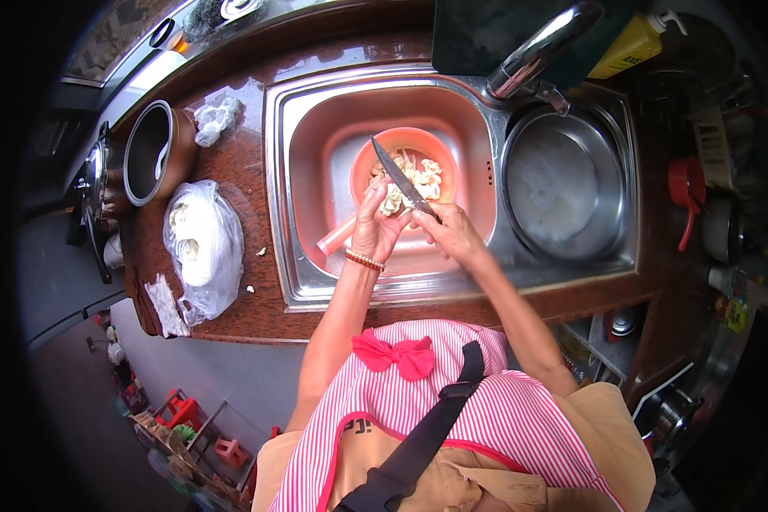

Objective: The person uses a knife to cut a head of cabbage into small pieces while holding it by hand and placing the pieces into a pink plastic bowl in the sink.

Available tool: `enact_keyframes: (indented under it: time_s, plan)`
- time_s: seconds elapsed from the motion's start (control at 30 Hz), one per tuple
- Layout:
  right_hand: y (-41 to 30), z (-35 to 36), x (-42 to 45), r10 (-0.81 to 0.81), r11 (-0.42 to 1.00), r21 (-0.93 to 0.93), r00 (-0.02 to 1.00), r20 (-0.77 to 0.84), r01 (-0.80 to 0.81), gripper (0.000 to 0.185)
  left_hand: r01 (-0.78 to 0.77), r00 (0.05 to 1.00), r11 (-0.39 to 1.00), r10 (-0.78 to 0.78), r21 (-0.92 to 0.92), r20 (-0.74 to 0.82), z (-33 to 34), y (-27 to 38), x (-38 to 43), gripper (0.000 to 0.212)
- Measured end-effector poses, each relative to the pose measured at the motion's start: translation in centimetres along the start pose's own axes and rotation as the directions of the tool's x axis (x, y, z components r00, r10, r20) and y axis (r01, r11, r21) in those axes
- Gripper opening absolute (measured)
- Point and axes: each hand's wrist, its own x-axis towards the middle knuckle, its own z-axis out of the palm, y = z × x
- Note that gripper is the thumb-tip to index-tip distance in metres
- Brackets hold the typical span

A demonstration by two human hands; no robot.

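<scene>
My right hand [452, 235] grips a kitchen knife [398, 174] by its handle end, the dark blade slanting up and to the left. Between the fingers of my left hand [379, 224] is a pale cauliflower floret [392, 200], just beneath the blade. Both hands are over the near rim of an orange-red plastic colander or bowl [360, 169] with a long handle [336, 238]. Several cut cauliflower pieces [429, 179] lie in it. The bowl sits inside the left basin of a steel sink [313, 147].
A chrome faucet [518, 64] rises behind the sink. In the right basin stands a round metal pot [553, 185] with cloudy water. On the left counter are a plastic bag [221, 256] with white contents, a crumpled clear bag [217, 120] and a brown pot [180, 150].
</scene>
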Motion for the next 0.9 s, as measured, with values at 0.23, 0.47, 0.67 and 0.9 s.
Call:
enact_keyframes:
  time_s: [0.23, 0.47, 0.67, 0.9]
  plan:
    - [0.4, 0.1, -0.1, -0.001, 0.997, 0.078, 0.999, 0.033, -0.001, 0.022, -0.006, 0.999, 0.993, 0.010, 0.115, -0.035, 0.6, 0.3, -0.5, 0.041]
    - [0.9, -0.1, -0.3, -0.091, 0.984, 0.124, 0.963, -0.255, 0.126, 0.015, -0.023, 0.994, 0.953, 0.056, 0.302, -0.099, 1.2, 1.1, -0.2, 0.043]
    - [0.5, -1.2, 1.2, -0.305, 0.951, -0.052, 0.906, -0.294, 0.304, 0.017, 0.038, 0.999, 0.903, -0.027, 0.428, -0.031, 1.1, 1.9, -0.4, 0.039]
    - [0.2, -1.4, 1.4, -0.123, 0.980, 0.148, 0.989, -0.081, 0.134, 0.016, -0.001, 0.999, 0.842, -0.021, 0.540, 0.036, 1.4, 1.9, -0.6, 0.038]
